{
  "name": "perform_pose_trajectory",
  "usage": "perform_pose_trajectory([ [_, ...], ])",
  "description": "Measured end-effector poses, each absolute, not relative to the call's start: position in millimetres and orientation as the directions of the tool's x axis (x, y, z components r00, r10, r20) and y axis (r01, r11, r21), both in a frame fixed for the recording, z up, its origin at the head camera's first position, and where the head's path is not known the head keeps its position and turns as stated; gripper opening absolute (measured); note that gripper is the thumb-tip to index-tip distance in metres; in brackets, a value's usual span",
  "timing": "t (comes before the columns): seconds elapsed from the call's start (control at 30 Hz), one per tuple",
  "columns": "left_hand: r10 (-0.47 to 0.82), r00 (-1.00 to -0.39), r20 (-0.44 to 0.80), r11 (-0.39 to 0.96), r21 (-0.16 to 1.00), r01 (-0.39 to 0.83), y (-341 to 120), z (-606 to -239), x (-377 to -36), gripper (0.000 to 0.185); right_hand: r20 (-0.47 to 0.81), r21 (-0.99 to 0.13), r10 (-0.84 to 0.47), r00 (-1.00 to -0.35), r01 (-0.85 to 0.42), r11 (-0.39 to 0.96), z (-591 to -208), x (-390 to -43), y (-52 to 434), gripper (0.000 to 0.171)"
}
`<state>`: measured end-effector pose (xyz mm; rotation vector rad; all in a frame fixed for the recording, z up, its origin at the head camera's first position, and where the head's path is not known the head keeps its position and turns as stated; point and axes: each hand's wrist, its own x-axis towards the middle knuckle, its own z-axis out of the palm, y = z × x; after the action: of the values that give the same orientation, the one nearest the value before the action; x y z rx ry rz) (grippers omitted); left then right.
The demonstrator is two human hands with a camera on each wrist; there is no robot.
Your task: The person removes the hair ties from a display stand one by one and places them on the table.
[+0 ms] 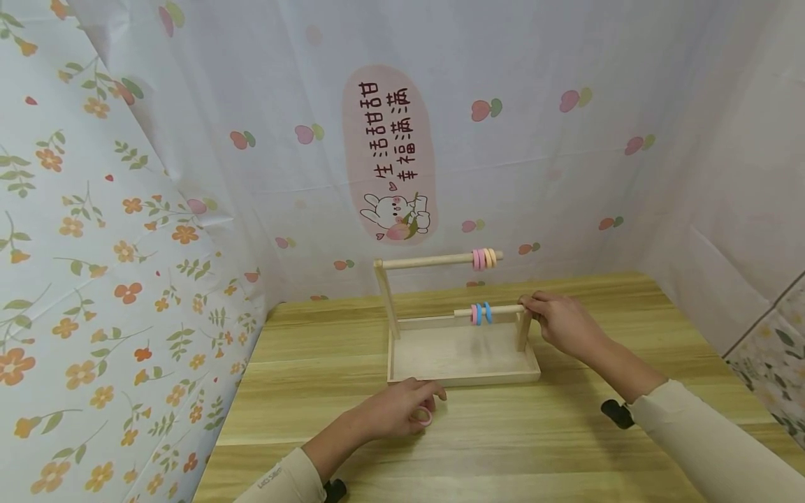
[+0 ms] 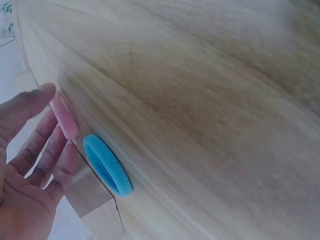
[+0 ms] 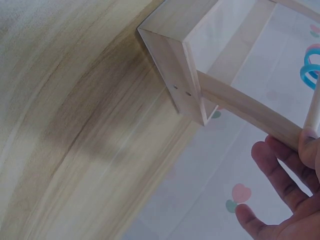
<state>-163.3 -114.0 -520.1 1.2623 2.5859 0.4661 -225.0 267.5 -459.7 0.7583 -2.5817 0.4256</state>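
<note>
My left hand (image 1: 402, 409) is low over the table in front of a wooden stand, pinching a pink hair tie (image 2: 65, 117) between thumb and fingers. Close by its fingertips in the left wrist view is a blue hair tie (image 2: 106, 165), hidden from the head view. With my right hand (image 1: 562, 321) I grip the top of the stand's short right post (image 3: 250, 112), at the end of the lower bar (image 1: 506, 309). That bar carries one pink and two blue hair ties (image 1: 480, 314). On the upper bar (image 1: 430, 260), several pink and yellow hair ties (image 1: 483, 259) sit near the free end.
The stand's shallow tray base (image 1: 465, 381) rests on the wood-grain table (image 1: 302, 370). A printed cloth (image 1: 534, 175) hangs behind the table, and a flowered cloth (image 1: 113, 279) covers the left side.
</note>
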Motion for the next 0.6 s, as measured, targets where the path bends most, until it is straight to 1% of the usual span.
perform_pose_trajectory([
  [0.1, 0.794, -0.606, -0.050, 0.572, 0.397, 0.718, -114.8, -519.1, -164.0, 0.049, 0.477, -0.155, -0.448, -0.756, -0.574, 0.804, -460.5, -225.8, 267.5, 0.022],
  [0.23, 0.795, -0.605, -0.033, 0.551, 0.457, 0.699, -115.7, -517.5, -165.8, 0.051, 0.479, -0.152, -0.448, -0.755, -0.574, 0.805, -460.6, -226.0, 267.2, 0.022],
  [0.43, 0.796, -0.606, 0.000, 0.512, 0.535, 0.672, -117.1, -513.3, -167.5, 0.041, 0.460, -0.157, -0.449, -0.766, -0.568, 0.808, -458.6, -224.9, 266.2, 0.022],
  [0.6, 0.776, -0.628, 0.059, 0.507, 0.535, 0.676, -118.7, -509.7, -169.4, 0.033, 0.453, -0.156, -0.450, -0.769, -0.566, 0.810, -456.0, -224.1, 265.4, 0.021],
])
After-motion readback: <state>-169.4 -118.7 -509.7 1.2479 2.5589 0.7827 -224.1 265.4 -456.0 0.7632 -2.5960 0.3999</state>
